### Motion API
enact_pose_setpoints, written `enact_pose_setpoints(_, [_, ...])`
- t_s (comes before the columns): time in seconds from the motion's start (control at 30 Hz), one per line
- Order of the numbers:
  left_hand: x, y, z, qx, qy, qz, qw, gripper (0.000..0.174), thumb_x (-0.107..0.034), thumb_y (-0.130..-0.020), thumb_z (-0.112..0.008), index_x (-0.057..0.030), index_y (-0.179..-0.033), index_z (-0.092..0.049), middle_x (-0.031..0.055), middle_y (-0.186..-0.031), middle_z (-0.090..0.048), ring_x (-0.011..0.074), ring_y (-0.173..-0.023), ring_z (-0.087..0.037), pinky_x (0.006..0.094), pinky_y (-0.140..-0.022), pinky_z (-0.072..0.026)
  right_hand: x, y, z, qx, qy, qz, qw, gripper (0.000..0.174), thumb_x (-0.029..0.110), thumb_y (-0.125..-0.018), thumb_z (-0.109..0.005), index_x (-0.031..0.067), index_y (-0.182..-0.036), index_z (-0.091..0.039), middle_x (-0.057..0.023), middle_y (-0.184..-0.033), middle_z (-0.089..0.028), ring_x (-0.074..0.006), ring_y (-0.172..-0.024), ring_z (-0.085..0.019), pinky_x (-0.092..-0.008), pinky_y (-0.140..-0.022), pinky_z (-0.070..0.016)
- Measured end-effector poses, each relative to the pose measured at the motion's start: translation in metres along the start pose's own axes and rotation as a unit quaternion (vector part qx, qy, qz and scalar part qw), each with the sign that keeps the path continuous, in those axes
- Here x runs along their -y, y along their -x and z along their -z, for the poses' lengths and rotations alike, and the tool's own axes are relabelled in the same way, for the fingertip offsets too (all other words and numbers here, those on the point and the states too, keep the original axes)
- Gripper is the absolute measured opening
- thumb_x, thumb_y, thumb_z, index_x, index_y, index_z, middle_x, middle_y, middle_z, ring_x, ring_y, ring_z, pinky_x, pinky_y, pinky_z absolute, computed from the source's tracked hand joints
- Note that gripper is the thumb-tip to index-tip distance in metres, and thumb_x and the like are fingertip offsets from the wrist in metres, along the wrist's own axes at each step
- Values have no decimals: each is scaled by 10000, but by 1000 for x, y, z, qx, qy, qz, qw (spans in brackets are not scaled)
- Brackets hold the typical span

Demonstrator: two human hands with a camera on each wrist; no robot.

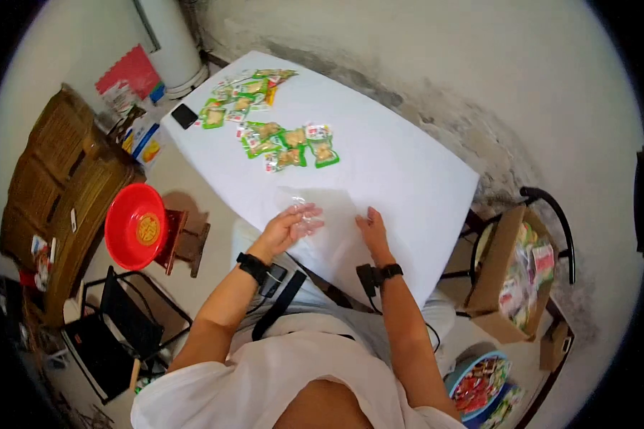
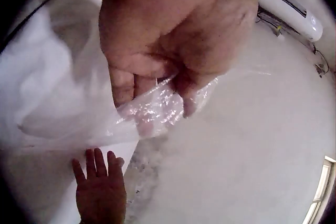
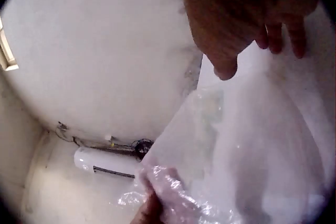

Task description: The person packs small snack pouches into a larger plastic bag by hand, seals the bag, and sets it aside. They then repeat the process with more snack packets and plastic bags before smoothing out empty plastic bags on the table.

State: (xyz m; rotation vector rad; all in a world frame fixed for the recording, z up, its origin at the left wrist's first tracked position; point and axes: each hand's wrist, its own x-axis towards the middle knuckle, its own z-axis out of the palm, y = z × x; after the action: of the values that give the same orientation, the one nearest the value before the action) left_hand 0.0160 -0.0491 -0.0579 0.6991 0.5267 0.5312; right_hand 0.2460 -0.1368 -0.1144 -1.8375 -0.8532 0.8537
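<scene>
A clear plastic bag (image 1: 334, 208) hangs between my hands above the near edge of the white table. My left hand (image 1: 293, 224) grips it by one side, and in the left wrist view the shiny, crinkled film (image 2: 165, 103) drapes over the fingers, which show through it. At the bag's other side is my right hand (image 1: 373, 232), its fingers apart and nothing held in them. The right wrist view shows this right hand (image 3: 252, 19) above the wide, smooth part of the bag (image 3: 252, 129).
Several green-and-white snack packets (image 1: 290, 146) lie farther up the white table (image 1: 401, 164), with a black phone (image 1: 184, 116) at its left corner. A red basin (image 1: 122, 232) stands left. On the right are a cardboard box (image 1: 499, 286) of packets and a blue tub (image 1: 456, 382).
</scene>
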Motion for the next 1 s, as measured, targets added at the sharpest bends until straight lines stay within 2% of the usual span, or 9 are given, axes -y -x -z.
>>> enact_pose_setpoints(0.23, [-19, -1, 4, 131, 97, -29, 986, 358, -89, -856, -479, -9, -1205, -462, 185, -1254, -484, 405, -1138, -473, 424, -924, -429, 16, 13, -1, 61, -277, -145, 948, 540, 411, -858, -548, 110, -1276, -387, -92, -1196, -478, -197, -1065, -478, -380, -777, -434])
enact_pose_setpoints(0.33, [-20, -10, 15, 134, 101, -57, 984, 348, -75, -845, -481, -7, -1186, -477, 188, -1244, -494, 403, -1150, -464, 441, -928, -424, 12, 10, -3, 196, -462, -237, 832, 364, 391, -877, -521, 129, -1128, -492, -58, -1048, -564, -179, -951, -542, -375, -743, -459])
enact_pose_setpoints(0.43, [-10, -23, 41, 62, 83, -43, 994, 338, -65, -840, -504, -34, -1176, -495, 157, -1194, -527, 360, -1126, -489, 438, -985, -378, 0, 18, -13, 219, -505, -208, 809, 215, 313, -892, -511, 125, -982, -562, -31, -892, -610, -169, -818, -584, -338, -674, -488])
enact_pose_setpoints(0.5, [7, -31, 58, -184, 0, -12, 983, 414, -74, -826, -532, 14, -1220, -440, 179, -1208, -501, 322, -1075, -515, 379, -944, -404, -14, 16, -14, 213, -432, -170, 860, 151, 239, -889, -514, 108, -893, -588, -27, -804, -618, -157, -724, -596, -291, -595, -498])
enact_pose_setpoints(0.53, [17, -31, 59, -187, 0, -13, 982, 414, -74, -826, -532, 14, -1220, -440, 179, -1208, -501, 322, -1075, -515, 379, -944, -404, -18, 15, -17, 215, -432, -171, 859, 151, 239, -889, -514, 108, -893, -588, -27, -804, -618, -157, -724, -596, -291, -595, -498])
enact_pose_setpoints(0.63, [48, -30, 68, -431, -431, -227, 759, 570, -134, -748, -654, -8, -1254, -423, 205, -1248, -417, 293, -1152, -418, 366, -971, -349, -16, 15, -21, 155, -407, -193, 879, 184, 237, -854, -583, 58, -894, -594, -40, -769, -616, -142, -676, -605, -282, -535, -500])
enact_pose_setpoints(0.67, [48, -19, 53, -433, -431, -226, 759, 570, -134, -748, -654, -8, -1254, -423, 205, -1248, -417, 293, -1152, -418, 366, -971, -349, -14, 17, -25, 123, -387, -193, 893, 197, 240, -848, -593, 47, -887, -585, -44, -764, -610, -141, -661, -598, -281, -534, -501])
enact_pose_setpoints(0.73, [38, 7, -4, -277, -658, -326, 620, 584, -137, -693, -702, -25, -1212, -460, 206, -1219, -435, 322, -1133, -415, 382, -972, -333, -11, 19, -35, 90, -367, -196, 905, 212, 243, -842, -604, 36, -880, -577, -47, -759, -605, -141, -646, -592, -281, -532, -502])
enact_pose_setpoints(1.0, [45, 4, -49, -76, -710, -300, 632, 495, -114, -654, -715, -40, -1098, -509, 142, -1071, -484, 329, -1002, -465, 392, -838, -410, 11, 32, -46, 107, -490, -148, 852, 244, 256, -839, -620, 54, -926, -514, -57, -848, -604, -111, -701, -587, -250, -570, -509])
